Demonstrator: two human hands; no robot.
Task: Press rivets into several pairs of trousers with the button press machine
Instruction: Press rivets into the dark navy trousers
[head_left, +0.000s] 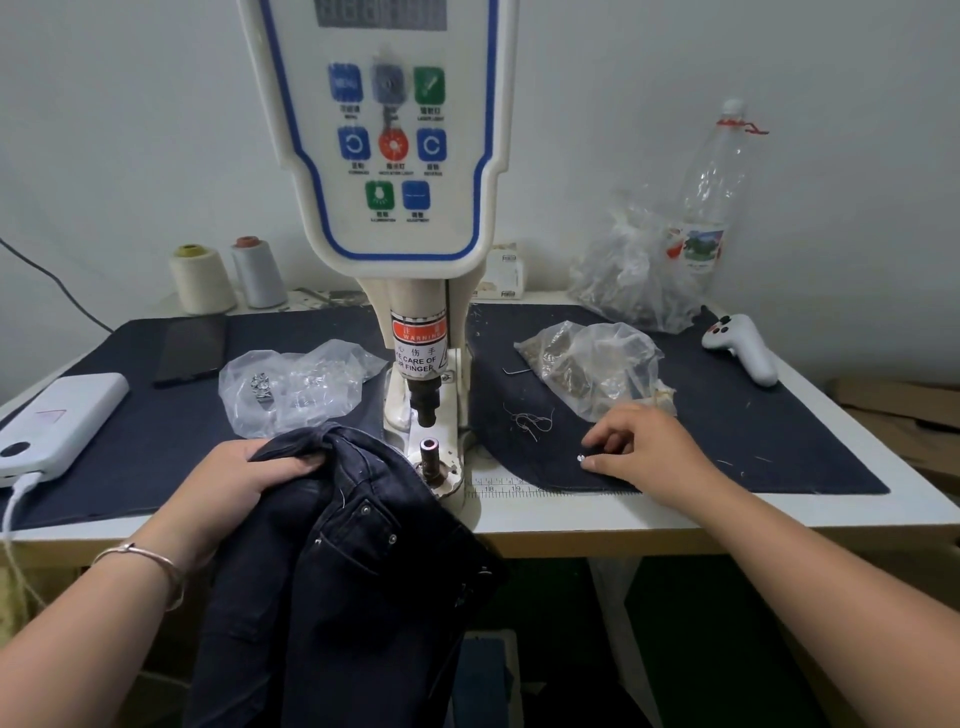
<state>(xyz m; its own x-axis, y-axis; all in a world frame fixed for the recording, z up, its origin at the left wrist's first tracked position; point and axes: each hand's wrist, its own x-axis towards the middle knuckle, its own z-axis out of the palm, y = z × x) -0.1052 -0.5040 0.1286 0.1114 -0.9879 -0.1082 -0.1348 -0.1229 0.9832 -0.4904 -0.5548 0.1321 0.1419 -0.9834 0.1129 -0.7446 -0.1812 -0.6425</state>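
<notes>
Matt dark denim trousers (332, 545) — glossy plastic press machine (384, 156), crinkled clear bags (592, 369)

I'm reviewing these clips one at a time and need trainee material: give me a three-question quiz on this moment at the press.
1. True or false: the left hand grips the dark trousers beside the press machine.
2. What is the right hand reaching for on the dark mat?
A. the white remote
B. a small silver rivet
C. a thread cone
3. Fill in: the lower die post of the machine has ____ on it yet.

Key
1. True.
2. B: the fingertips sit at the rivet.
3. Nothing; its top is bare, and the trousers lie to its left.
</notes>
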